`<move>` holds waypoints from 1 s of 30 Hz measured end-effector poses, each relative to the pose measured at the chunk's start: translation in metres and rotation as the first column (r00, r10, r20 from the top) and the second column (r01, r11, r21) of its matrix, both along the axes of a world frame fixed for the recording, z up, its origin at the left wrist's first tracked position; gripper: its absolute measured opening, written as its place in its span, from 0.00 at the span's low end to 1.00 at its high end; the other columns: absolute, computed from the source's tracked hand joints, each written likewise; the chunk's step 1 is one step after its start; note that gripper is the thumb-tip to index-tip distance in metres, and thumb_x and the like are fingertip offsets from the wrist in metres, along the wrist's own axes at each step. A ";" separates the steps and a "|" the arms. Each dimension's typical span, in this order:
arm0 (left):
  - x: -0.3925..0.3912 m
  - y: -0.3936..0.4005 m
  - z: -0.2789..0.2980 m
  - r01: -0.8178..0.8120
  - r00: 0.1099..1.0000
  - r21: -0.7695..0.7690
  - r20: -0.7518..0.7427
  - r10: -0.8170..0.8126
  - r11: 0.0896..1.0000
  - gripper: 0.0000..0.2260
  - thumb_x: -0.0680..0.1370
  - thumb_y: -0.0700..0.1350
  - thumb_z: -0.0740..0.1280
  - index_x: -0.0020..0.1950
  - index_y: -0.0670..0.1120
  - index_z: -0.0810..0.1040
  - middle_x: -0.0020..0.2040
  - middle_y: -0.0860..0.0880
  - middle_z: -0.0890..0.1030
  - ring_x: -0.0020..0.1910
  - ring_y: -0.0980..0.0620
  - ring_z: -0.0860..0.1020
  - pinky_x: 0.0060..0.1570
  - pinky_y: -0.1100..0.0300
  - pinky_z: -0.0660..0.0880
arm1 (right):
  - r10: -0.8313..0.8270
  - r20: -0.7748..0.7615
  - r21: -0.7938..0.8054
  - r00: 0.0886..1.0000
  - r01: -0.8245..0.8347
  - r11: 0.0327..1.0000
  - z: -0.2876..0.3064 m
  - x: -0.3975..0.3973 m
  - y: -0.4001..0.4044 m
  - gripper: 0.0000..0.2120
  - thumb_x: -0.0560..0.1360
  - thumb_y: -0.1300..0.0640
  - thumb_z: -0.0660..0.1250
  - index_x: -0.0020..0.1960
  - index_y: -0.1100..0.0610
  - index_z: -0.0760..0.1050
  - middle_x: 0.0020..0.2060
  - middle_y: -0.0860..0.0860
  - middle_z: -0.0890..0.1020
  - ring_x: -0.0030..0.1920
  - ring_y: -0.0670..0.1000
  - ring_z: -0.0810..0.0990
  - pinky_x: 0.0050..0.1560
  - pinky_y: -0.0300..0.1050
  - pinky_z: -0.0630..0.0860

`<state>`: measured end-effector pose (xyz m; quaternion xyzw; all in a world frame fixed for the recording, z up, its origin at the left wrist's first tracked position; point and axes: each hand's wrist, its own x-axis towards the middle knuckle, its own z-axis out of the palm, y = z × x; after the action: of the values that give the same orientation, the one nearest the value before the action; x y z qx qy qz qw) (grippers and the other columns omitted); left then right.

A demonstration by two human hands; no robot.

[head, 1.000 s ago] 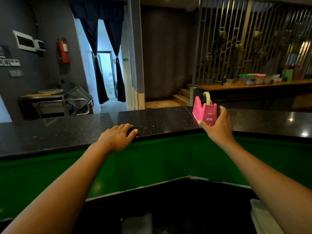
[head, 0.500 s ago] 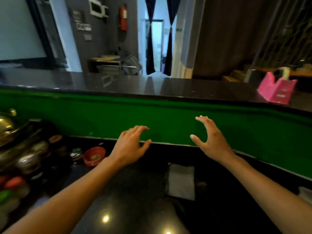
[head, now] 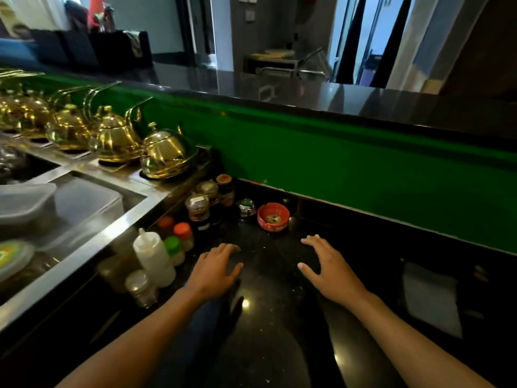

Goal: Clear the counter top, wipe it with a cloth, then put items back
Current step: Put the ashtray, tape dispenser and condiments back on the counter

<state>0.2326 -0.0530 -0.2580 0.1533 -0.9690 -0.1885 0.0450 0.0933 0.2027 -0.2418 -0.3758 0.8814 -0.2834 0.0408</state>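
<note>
My left hand (head: 214, 268) and my right hand (head: 327, 268) hover side by side over the black lower counter top (head: 268, 326), fingers spread and holding nothing. Ahead of them stands a red bowl (head: 273, 216) near the green wall. Left of my left hand are a white squeeze bottle (head: 153, 257), small jars with orange and green lids (head: 179, 239) and taller jars (head: 199, 208). A pale cloth (head: 430, 298) lies flat on the counter to the right of my right hand.
A green panel (head: 349, 169) rises behind the lower counter to a black upper counter (head: 307, 93). At the left, several gold kettles (head: 165, 152) stand on a steel unit with a sink (head: 84, 203) holding plastic containers.
The view has swung left and down. My right hand let go of the pink tape dispenser on the upper counter; both hands dropped to the lower counter. The dispenser is out of view.
</note>
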 end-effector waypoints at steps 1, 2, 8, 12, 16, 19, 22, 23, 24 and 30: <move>0.001 -0.009 -0.006 -0.006 1.000 0.008 0.013 0.006 1.000 0.21 0.79 0.58 0.62 0.70 0.52 0.69 0.66 0.53 0.73 0.65 0.53 0.72 0.65 0.52 0.69 | 0.009 0.018 0.015 1.000 -0.010 1.000 -0.007 0.004 -0.012 0.28 0.76 0.42 0.65 0.73 0.45 0.62 0.74 0.46 0.64 0.76 0.44 0.55 0.74 0.44 0.57; 0.001 -0.017 -0.012 -0.011 1.000 0.014 0.021 0.011 1.000 0.21 0.79 0.58 0.62 0.70 0.52 0.69 0.66 0.52 0.73 0.64 0.53 0.73 0.65 0.52 0.69 | 0.011 0.035 0.026 0.999 -0.012 1.000 -0.012 0.007 -0.022 0.28 0.76 0.42 0.65 0.73 0.45 0.62 0.74 0.46 0.65 0.76 0.44 0.55 0.74 0.45 0.58; -0.012 -0.048 -0.051 0.016 0.999 0.038 0.046 -0.018 0.999 0.25 0.79 0.59 0.60 0.74 0.51 0.66 0.74 0.49 0.67 0.73 0.51 0.65 0.72 0.51 0.62 | -0.072 0.109 0.045 0.992 0.067 0.997 -0.034 0.014 -0.071 0.28 0.76 0.44 0.66 0.73 0.46 0.62 0.72 0.46 0.66 0.74 0.47 0.62 0.72 0.47 0.64; -0.008 -0.058 -0.081 0.077 0.997 -0.036 0.035 -0.075 0.996 0.27 0.81 0.61 0.52 0.78 0.52 0.59 0.79 0.51 0.58 0.78 0.53 0.53 0.75 0.55 0.43 | -0.121 0.133 0.021 0.984 0.119 0.993 -0.041 0.009 -0.091 0.30 0.75 0.43 0.67 0.73 0.48 0.62 0.71 0.47 0.67 0.71 0.47 0.66 0.70 0.49 0.67; -0.009 -0.058 -0.085 0.071 0.997 -0.037 -0.019 -0.071 0.997 0.26 0.81 0.61 0.53 0.77 0.53 0.61 0.79 0.52 0.59 0.78 0.55 0.54 0.76 0.55 0.44 | -0.196 0.167 -0.017 0.966 0.202 0.979 -0.050 -0.009 -0.106 0.37 0.73 0.40 0.68 0.76 0.50 0.57 0.74 0.49 0.63 0.73 0.48 0.63 0.71 0.49 0.65; -0.009 -0.058 -0.085 0.063 0.998 -0.037 -0.026 -0.064 0.997 0.25 0.81 0.60 0.55 0.77 0.53 0.62 0.78 0.52 0.60 0.78 0.55 0.55 0.76 0.55 0.44 | -0.297 0.195 -0.055 0.935 0.313 0.948 -0.059 -0.030 -0.121 0.43 0.70 0.38 0.70 0.77 0.50 0.54 0.75 0.51 0.60 0.75 0.51 0.60 0.72 0.53 0.64; -0.009 -0.059 -0.086 0.061 0.998 -0.023 -0.035 -0.062 0.998 0.25 0.81 0.59 0.56 0.76 0.53 0.64 0.78 0.52 0.60 0.77 0.55 0.56 0.76 0.56 0.44 | -0.400 0.236 -0.064 0.886 0.425 0.903 -0.067 -0.054 -0.143 0.50 0.66 0.35 0.72 0.77 0.52 0.52 0.75 0.53 0.60 0.75 0.53 0.61 0.72 0.52 0.63; -0.010 -0.060 -0.087 0.059 0.998 -0.028 -0.033 -0.060 0.998 0.25 0.81 0.60 0.55 0.76 0.53 0.64 0.78 0.52 0.60 0.77 0.55 0.56 0.76 0.55 0.45 | -0.427 0.248 -0.061 0.870 0.454 0.889 -0.069 -0.063 -0.151 0.52 0.63 0.33 0.73 0.77 0.52 0.52 0.75 0.53 0.61 0.74 0.54 0.61 0.72 0.52 0.63; -0.010 -0.060 -0.087 0.057 0.998 -0.031 -0.030 -0.058 0.998 0.25 0.81 0.60 0.55 0.76 0.53 0.64 0.78 0.52 0.60 0.77 0.56 0.55 0.76 0.55 0.45 | -0.451 0.259 -0.053 0.854 0.478 0.877 -0.072 -0.070 -0.159 0.55 0.61 0.31 0.73 0.77 0.52 0.52 0.75 0.54 0.61 0.74 0.55 0.62 0.71 0.53 0.65; -0.012 -0.061 -0.089 0.058 0.998 0.004 -0.019 -0.058 0.998 0.24 0.81 0.61 0.53 0.76 0.53 0.64 0.78 0.52 0.60 0.77 0.56 0.54 0.77 0.50 0.50 | -0.563 0.209 0.009 0.800 0.574 0.819 -0.087 -0.098 -0.199 0.60 0.57 0.29 0.74 0.78 0.52 0.49 0.75 0.56 0.60 0.73 0.60 0.63 0.68 0.59 0.68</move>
<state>0.2207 -0.1143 -0.3467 0.1235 -0.9721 -0.1932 0.0485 -0.0046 0.0036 -0.3284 -0.0645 0.9365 -0.3432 0.0327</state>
